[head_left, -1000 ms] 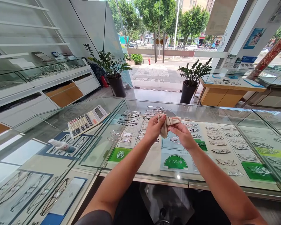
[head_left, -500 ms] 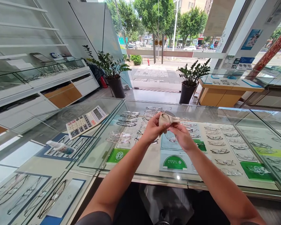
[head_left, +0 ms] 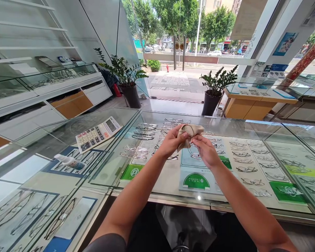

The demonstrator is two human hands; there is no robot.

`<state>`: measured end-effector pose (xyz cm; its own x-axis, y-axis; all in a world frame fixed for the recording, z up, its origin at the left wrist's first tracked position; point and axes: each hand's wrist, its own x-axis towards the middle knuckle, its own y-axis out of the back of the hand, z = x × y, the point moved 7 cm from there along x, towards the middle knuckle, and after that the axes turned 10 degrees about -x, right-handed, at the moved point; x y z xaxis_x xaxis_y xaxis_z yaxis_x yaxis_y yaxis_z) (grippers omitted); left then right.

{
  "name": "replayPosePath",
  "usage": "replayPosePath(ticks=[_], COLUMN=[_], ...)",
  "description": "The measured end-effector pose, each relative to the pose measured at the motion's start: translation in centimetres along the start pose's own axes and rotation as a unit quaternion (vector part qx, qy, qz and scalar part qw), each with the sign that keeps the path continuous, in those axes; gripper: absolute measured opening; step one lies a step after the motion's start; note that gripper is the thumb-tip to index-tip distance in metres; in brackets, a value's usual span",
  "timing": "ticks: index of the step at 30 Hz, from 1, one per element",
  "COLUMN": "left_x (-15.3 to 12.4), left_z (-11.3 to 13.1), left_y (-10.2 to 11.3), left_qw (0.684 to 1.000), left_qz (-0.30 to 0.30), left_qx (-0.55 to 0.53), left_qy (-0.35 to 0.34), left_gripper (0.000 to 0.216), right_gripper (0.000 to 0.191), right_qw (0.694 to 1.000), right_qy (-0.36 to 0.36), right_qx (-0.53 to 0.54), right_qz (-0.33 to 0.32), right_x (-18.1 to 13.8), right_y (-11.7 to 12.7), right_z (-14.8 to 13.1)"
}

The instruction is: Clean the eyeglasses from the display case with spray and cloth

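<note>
Above the glass display counter, my left hand pinches a beige cleaning cloth. The cloth is wrapped round part of a thin-framed pair of glasses, and a bit of its thin frame crosses the cloth. My right hand grips the glasses just below the cloth, fingers closed on the frame. One lens hangs between the two hands. Both hands are held close together over the middle of the counter.
Rows of glasses lie inside the case under the glass. A calculator and a small spray bottle rest on the counter to the left. Two potted plants stand by the glass shopfront. Another glass case stands at the right.
My hands have shifted slightly while working the cloth over the glasses; the cloth now sits bunched higher between the fingers. Nothing else has moved.
</note>
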<state>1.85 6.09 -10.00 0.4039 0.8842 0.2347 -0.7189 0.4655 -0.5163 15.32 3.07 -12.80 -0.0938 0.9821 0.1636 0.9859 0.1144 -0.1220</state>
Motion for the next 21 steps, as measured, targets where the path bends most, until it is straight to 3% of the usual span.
replayPosePath(ticks=[3, 8, 11, 17, 21], left_x=[-0.1, -0.3, -0.3, 0.2, 0.5], left_z=[-0.3, -0.7, -1.0, -1.5, -1.8], left_y=[-0.3, 0.4, 0.8, 2.0, 2.8], left_qw=[1.0, 0.995, 0.993, 0.985, 0.979], left_qz=[0.007, 0.071, 0.103, 0.148, 0.175], left_qx=[0.003, 0.02, 0.005, -0.083, -0.107], left_qy=[-0.022, -0.074, -0.062, -0.006, 0.004], left_gripper=[0.054, 0.053, 0.059, 0.06, 0.057], right_gripper=[0.023, 0.025, 0.023, 0.026, 0.021], right_qw=[1.0, 0.995, 0.994, 1.0, 0.999], right_qy=[0.011, 0.075, 0.077, 0.023, 0.044], right_qx=[0.006, -0.041, -0.053, -0.019, 0.011], right_qz=[-0.024, -0.048, -0.05, -0.003, 0.021], right_x=[-0.1, -0.7, -0.8, 0.0, 0.3], right_y=[-0.5, -1.9, -2.2, 0.1, 1.7], right_z=[0.0, -0.8, -0.7, -0.4, -2.1])
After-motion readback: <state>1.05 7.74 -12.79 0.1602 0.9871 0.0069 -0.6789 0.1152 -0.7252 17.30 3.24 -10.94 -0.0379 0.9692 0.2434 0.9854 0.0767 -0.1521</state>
